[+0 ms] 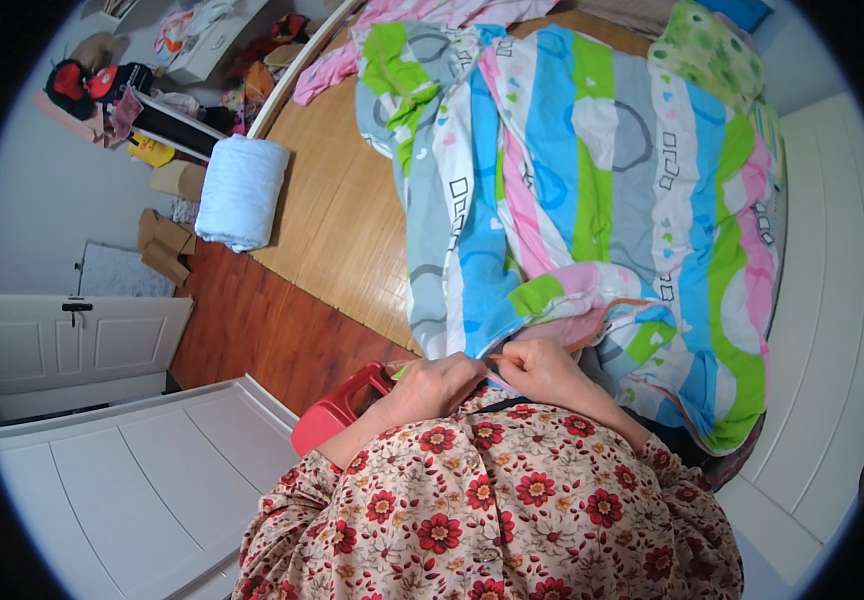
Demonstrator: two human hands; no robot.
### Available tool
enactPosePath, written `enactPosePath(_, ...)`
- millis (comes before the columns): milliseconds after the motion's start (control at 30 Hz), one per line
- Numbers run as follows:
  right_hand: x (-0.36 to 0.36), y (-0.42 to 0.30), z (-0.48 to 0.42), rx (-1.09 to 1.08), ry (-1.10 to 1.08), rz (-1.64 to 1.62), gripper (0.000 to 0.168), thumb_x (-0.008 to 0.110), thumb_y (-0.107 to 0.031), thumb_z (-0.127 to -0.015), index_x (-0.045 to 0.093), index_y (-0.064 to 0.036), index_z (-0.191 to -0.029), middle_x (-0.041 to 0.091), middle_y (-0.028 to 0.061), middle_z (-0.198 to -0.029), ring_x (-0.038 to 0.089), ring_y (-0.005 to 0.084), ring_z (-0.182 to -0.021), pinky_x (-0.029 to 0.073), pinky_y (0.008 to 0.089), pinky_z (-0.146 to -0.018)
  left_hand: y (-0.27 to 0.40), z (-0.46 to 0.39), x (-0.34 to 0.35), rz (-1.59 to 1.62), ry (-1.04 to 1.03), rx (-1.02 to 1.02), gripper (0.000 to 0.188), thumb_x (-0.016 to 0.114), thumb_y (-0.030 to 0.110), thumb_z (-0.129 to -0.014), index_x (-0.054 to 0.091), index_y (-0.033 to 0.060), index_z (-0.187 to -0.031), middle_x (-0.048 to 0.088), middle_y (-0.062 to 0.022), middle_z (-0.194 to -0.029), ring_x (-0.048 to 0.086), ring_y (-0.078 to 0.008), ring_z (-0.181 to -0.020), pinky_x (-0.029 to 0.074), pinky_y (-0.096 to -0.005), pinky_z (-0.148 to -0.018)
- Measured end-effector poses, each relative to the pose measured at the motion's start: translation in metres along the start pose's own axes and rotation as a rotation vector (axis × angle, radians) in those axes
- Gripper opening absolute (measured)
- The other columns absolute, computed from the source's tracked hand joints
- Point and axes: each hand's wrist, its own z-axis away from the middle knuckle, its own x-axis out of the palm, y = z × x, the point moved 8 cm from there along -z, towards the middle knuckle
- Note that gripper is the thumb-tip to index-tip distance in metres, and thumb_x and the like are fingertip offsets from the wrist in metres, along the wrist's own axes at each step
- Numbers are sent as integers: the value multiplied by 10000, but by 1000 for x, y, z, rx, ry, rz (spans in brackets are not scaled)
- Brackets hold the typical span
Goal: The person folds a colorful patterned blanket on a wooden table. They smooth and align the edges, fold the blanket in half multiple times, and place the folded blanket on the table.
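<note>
A colourful striped quilt cover [631, 172] lies rumpled over the bed, its near edge drawn up to my waist. My left hand [439, 382] is closed on that near edge, close against my flowered shirt. Right beside it, my right hand [541, 369] pinches an orange-brown trim or cord at the same edge. Folds of the cover with a pink inner side and orange-brown piping bunch just beyond my right hand. Whether a zip or a tie lies between my fingers cannot be told.
A folded light-blue blanket [243, 192] rests at the left edge of the bed's bamboo mat [342, 202]. A red plastic stool [338, 409] stands near my left arm. Green pillow [708, 56] at far right, cardboard box [166, 244], white door [87, 337] and cluttered shelves stand around the bed.
</note>
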Motion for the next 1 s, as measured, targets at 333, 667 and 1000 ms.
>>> enactPosePath(333,-3,-5,7,49,-72,-183,145,609,-129,-778,561,-7,-838,552,87,-586,542,185,-515,403,328,-487,-28,17,6,429,197,-366,308,699,125,-747,548,50,-1004,592,-81,-780,615,-170,-666,482,-277,-585)
enactPosePath(667,2,-24,4,-310,35,96,138,623,-176,-768,608,-47,-814,554,79,-707,562,220,-604,425,330,-541,-38,22,16,413,51,-560,189,700,69,-736,590,2,-875,586,-12,-711,520,-43,-659,439,-210,-566)
enactPosePath(1000,15,-43,-8,-384,3,148,124,611,-138,-753,556,-28,-740,535,112,-694,544,300,-635,419,387,-577,-36,23,12,321,159,-461,155,686,106,-716,607,15,-813,594,-102,-701,596,-180,-624,459,-287,-553)
